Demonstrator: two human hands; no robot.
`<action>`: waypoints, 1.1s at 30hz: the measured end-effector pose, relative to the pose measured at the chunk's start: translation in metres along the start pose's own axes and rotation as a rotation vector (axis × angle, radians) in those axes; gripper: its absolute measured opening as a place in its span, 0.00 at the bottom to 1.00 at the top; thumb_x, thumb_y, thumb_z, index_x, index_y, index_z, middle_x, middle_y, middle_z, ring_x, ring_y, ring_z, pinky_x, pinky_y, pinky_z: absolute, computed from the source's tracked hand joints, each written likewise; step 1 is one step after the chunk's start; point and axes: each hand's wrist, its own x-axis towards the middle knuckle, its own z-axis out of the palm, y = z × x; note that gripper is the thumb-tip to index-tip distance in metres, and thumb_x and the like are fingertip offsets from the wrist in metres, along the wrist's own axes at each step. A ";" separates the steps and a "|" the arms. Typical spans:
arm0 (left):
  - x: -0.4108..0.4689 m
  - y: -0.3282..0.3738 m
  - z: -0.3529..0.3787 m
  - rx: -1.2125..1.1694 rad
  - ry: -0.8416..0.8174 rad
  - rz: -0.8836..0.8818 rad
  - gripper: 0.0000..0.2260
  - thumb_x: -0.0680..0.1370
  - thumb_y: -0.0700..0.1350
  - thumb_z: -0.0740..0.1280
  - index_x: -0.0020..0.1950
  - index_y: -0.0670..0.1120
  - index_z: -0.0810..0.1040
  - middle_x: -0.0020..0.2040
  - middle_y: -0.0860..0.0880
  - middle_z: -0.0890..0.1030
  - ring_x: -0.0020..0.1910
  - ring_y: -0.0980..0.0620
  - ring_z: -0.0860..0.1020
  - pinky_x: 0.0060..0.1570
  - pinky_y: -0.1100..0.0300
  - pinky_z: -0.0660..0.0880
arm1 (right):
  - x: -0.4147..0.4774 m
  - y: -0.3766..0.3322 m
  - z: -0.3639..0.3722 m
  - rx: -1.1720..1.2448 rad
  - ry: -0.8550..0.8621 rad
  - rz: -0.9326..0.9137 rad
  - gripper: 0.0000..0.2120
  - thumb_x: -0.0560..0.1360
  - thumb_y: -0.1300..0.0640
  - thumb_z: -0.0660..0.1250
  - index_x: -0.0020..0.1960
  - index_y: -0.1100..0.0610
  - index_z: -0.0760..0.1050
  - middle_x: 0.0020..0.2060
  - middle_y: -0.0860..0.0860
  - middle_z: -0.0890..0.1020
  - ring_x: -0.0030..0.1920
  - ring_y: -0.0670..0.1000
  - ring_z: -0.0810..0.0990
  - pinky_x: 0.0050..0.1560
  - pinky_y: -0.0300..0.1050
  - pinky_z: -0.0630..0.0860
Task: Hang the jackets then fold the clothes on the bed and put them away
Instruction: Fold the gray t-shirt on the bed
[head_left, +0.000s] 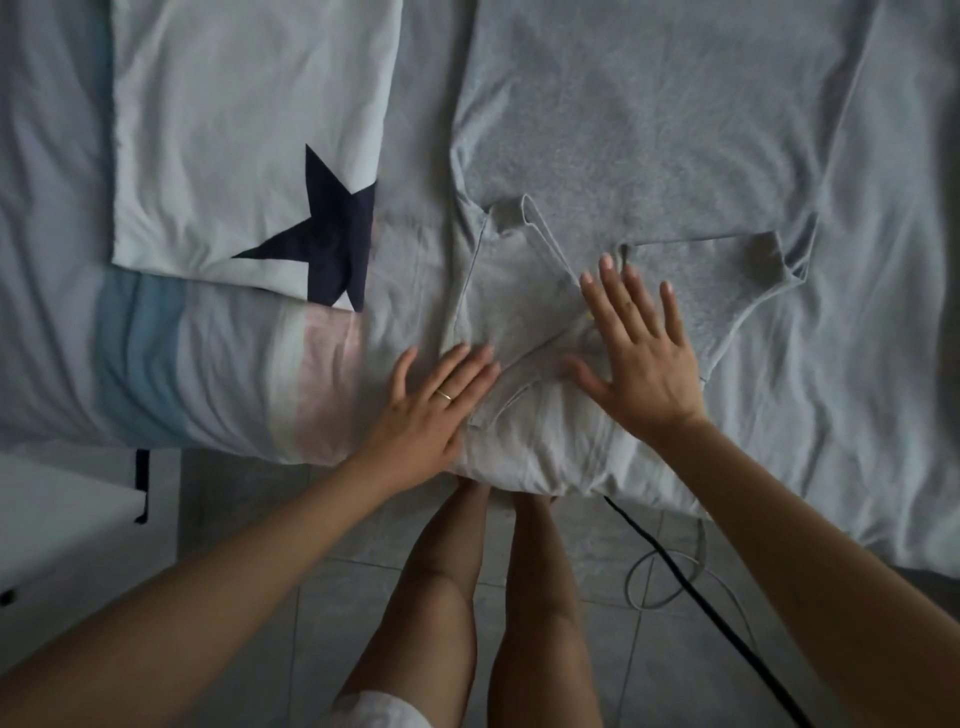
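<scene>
Near end of grey shirt (649, 130): fingers (636, 304) spread flat, left hand (431, 410) and right hand (641, 358) pressing it. Shirt lies open on the bed (883, 234), folding barely begun. Left of shirt, star top (234, 130) looks folded; putting away remains.

Running dim, flat and cool-grey throughout. Casting only soft, faint shadows beneath the left hand (431, 410) and right hand (641, 358). Darkening toward the tiled floor (332, 613). Stretching the frame edges with wide-angle distortion, smearing fine detail slightly.
</scene>
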 end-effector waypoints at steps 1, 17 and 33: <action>0.003 -0.005 -0.002 0.009 0.015 -0.007 0.36 0.71 0.47 0.64 0.77 0.47 0.55 0.78 0.49 0.55 0.76 0.51 0.54 0.69 0.40 0.47 | -0.013 0.008 0.000 -0.020 0.015 -0.026 0.36 0.75 0.40 0.57 0.78 0.54 0.53 0.77 0.51 0.52 0.77 0.51 0.51 0.76 0.51 0.43; 0.062 -0.042 -0.071 -0.722 -0.282 -0.255 0.25 0.67 0.45 0.53 0.58 0.52 0.82 0.59 0.54 0.81 0.60 0.54 0.76 0.62 0.56 0.71 | -0.024 0.057 -0.061 0.111 -0.183 0.142 0.17 0.73 0.58 0.64 0.61 0.48 0.80 0.59 0.50 0.81 0.56 0.56 0.81 0.50 0.48 0.77; 0.130 -0.072 -0.131 -1.385 -0.201 -0.653 0.11 0.75 0.30 0.63 0.39 0.44 0.76 0.28 0.53 0.79 0.27 0.59 0.76 0.32 0.68 0.72 | 0.012 0.117 -0.120 0.694 -0.414 0.393 0.18 0.72 0.73 0.65 0.43 0.48 0.77 0.37 0.53 0.79 0.28 0.37 0.75 0.35 0.27 0.71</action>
